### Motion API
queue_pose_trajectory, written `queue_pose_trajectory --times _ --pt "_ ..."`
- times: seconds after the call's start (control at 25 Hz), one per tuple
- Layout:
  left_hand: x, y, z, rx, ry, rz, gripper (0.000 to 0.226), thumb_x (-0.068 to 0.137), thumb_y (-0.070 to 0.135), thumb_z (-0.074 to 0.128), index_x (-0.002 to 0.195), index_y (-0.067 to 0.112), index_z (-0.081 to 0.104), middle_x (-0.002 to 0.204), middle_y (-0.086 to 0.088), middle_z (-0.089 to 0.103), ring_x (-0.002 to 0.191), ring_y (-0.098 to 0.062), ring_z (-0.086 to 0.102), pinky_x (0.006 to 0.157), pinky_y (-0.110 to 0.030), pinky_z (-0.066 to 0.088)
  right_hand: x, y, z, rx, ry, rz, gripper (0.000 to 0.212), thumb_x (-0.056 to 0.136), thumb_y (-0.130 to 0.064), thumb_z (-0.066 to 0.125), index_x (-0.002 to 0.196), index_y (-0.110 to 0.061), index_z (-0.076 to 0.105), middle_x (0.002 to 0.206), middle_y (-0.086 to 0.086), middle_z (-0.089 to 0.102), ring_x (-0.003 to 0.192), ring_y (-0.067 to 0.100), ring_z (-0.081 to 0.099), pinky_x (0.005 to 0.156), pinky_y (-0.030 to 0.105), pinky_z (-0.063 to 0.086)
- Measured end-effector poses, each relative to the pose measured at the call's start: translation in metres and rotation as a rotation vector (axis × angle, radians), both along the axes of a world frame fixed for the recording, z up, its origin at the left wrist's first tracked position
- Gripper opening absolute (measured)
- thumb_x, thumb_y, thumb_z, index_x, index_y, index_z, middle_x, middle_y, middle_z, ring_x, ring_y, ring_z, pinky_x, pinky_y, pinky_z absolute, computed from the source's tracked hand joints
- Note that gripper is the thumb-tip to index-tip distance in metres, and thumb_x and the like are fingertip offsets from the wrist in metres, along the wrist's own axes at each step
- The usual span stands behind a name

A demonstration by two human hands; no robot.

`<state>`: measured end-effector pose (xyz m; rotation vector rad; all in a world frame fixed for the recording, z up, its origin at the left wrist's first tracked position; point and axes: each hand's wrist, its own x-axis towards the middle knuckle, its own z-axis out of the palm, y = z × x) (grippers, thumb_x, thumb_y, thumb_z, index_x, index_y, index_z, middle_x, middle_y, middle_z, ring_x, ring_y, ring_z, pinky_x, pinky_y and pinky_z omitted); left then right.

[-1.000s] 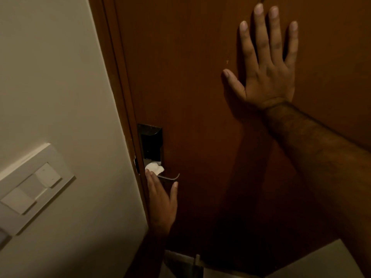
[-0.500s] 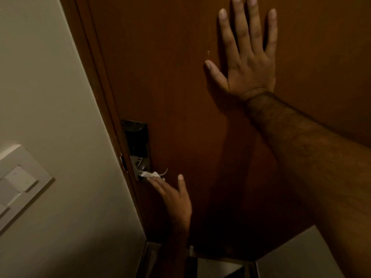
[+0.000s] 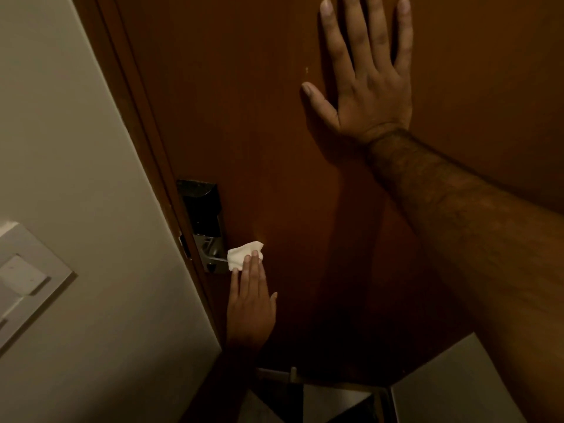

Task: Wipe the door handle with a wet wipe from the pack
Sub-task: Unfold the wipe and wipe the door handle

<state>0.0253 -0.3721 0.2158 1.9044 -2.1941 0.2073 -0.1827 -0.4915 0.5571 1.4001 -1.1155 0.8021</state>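
One crumpled white wet wipe (image 3: pixel 243 255) pressed over the lever of the silver metal door handle (image 3: pixel 213 257), low on the left edge of the dark reddish-brown wooden door (image 3: pixel 244 117). Mostly covered by the wipe, that lever; only its base and the lower silver plate showing, just beside the door's edge. Laid flat on the wipe with straight fingers, the left hand (image 3: pixel 250 303), fingertips holding it against the handle, thumb apart to the right. Directly above the handle, a black rectangular lock panel (image 3: pixel 201 209), detail too dark to make out. Higher up and well to the right, the right hand (image 3: pixel 366 93), spread open and empty, palm flat against the door, two fingertips cut off by the top edge, bare forearm running off to the right. Left of the door frame, a plain cream wall (image 3: pixel 76 148) carrying a white switch plate (image 3: pixel 24 279), partly cut off at the left edge. Below, pale floor (image 3: pixel 442 392) and dark shapes, too dim to identify.
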Motion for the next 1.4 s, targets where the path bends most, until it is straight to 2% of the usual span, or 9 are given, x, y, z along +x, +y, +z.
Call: queue_pose_trajectory --times 0.12,0.24,0.44,0.52,0.68,0.84,0.96,1.12,1.4 --pt "0.017 -0.004 0.001 -0.055 -0.017 -0.028 0.091 0.092 0.037 0.065 0.159 -0.004 0.018 0.169 -0.024 0.013 0.157 -0.039 0.016 0.126 -0.055 0.017 0.000 -0.001 -0.002 0.000 -0.007 0.006 0.077 0.107 -0.070 0.030 0.164 -0.019 0.033 0.167 0.014 0.039 0.154 0.034 0.037 0.121 0.065 0.027" --pt "0.026 -0.002 0.009 -0.054 0.187 0.145 0.096 0.087 0.033 0.073 0.158 -0.003 0.020 0.168 -0.024 0.023 0.154 -0.039 0.024 0.124 -0.051 0.024 -0.001 -0.002 -0.002 -0.014 -0.004 0.012 0.077 0.107 -0.070 0.031 0.163 -0.018 0.035 0.166 0.014 0.041 0.153 0.035 0.039 0.120 0.066 0.030" --pt "0.010 -0.009 0.037 -0.045 0.617 0.452 0.091 0.095 0.035 0.063 0.162 0.005 0.009 0.174 -0.012 0.003 0.158 -0.029 0.006 0.123 -0.046 0.006 -0.001 -0.003 -0.002 -0.024 -0.001 0.001 0.076 0.107 -0.070 0.032 0.163 -0.018 0.036 0.164 0.015 0.043 0.151 0.037 0.040 0.119 0.066 0.031" --pt "0.001 -0.011 0.045 -0.071 0.875 0.501 0.091 0.095 0.028 0.066 0.163 0.008 0.009 0.174 -0.010 0.005 0.157 -0.031 0.013 0.120 -0.041 0.008 -0.001 -0.002 -0.002 -0.017 -0.005 -0.004 0.076 0.107 -0.069 0.031 0.163 -0.018 0.036 0.164 0.016 0.043 0.151 0.038 0.040 0.119 0.067 0.031" --pt "-0.031 -0.015 0.060 -0.014 1.534 0.577 0.093 0.093 0.010 0.070 0.164 0.018 0.009 0.171 -0.010 0.021 0.152 -0.031 0.032 0.113 -0.035 0.031 0.000 0.000 -0.002 0.024 -0.009 -0.015 0.077 0.108 -0.070 0.028 0.164 -0.017 0.035 0.165 0.017 0.041 0.152 0.038 0.038 0.120 0.066 0.029" --pt "-0.052 -0.013 0.068 0.037 1.904 0.550 0.090 0.096 -0.001 0.062 0.164 0.022 0.007 0.171 -0.008 0.022 0.153 -0.028 0.031 0.118 -0.042 0.036 -0.001 0.003 -0.003 0.038 -0.020 -0.018 0.077 0.108 -0.070 0.028 0.164 -0.017 0.035 0.165 0.017 0.041 0.152 0.039 0.039 0.121 0.065 0.026" --pt "-0.057 -0.012 0.071 0.003 2.049 0.550 0.076 0.096 -0.006 0.060 0.161 0.016 0.027 0.163 -0.010 0.040 0.149 -0.026 0.040 0.110 -0.032 0.040 0.000 0.003 -0.004 0.038 -0.023 -0.025 0.077 0.108 -0.070 0.028 0.163 -0.017 0.036 0.164 0.017 0.043 0.151 0.039 0.040 0.120 0.066 0.028" --pt "-0.050 -0.013 0.070 -0.042 2.127 0.598 0.042 0.096 -0.002 0.060 0.137 0.006 0.057 0.138 -0.011 0.066 0.129 -0.022 0.062 0.093 -0.023 0.050 0.000 0.003 -0.004 0.033 -0.028 -0.029 0.076 0.108 -0.070 0.029 0.163 -0.017 0.039 0.163 0.017 0.045 0.150 0.039 0.042 0.119 0.067 0.030" --pt "-0.022 -0.007 0.053 -0.072 2.335 0.666 0.036 0.098 -0.009 0.056 0.134 -0.002 0.058 0.127 -0.016 0.069 0.111 -0.024 0.071 0.093 -0.029 0.057 0.000 0.004 -0.004 0.030 -0.031 -0.030 0.076 0.108 -0.069 0.030 0.162 -0.015 0.040 0.161 0.018 0.048 0.148 0.040 0.044 0.119 0.066 0.031"
